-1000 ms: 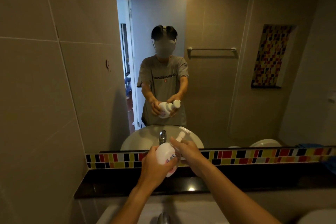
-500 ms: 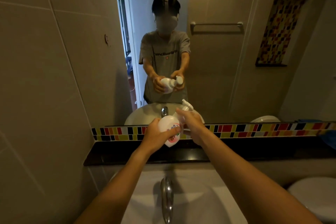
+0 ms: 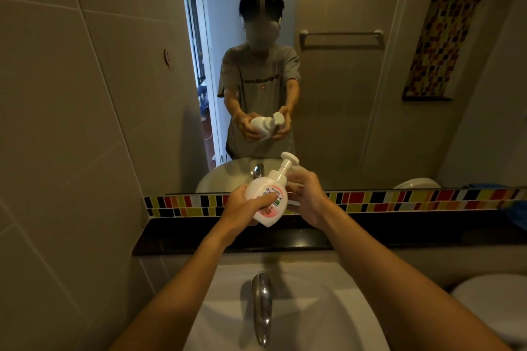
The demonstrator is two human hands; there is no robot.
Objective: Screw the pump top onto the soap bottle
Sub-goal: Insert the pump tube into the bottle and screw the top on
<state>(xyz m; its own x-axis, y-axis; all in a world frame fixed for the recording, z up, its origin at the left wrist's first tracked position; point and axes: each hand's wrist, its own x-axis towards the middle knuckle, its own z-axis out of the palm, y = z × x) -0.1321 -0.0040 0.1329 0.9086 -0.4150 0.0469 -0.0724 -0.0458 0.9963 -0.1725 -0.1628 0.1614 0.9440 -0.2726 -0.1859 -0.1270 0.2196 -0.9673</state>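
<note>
We hold the bottle (image 3: 265,199) out over the sink (image 3: 319,288), up in front of the mirror (image 3: 328,94) and well above the tap (image 3: 262,305), tilted so its neck leans up and to the right. Our left hand (image 3: 242,211) is wrapped around the bottle's lower body, thumb across the printed label, fingers closed firmly on it. The pump (image 3: 285,169) already sits on the neck — its collar meets the bottle's shoulder with no gap that we can make out, and the nozzle head sticks up above it, pointing away from us. Our right hand (image 3: 306,196) is beside the collar, fingers curled toward it and touching or nearly touching its right side; whether they are really clamped on the collar we cannot tell, since the far side of the fingers is hidden. We judge the task mostly done: the pump is placed and the thread looks engaged, perhaps fully. What is left, as far as we can see, is a last tightening twist — if the collar is not yet snug — and then setting the bottle down on the dark ledge (image 3: 182,236) behind the sink.
</note>
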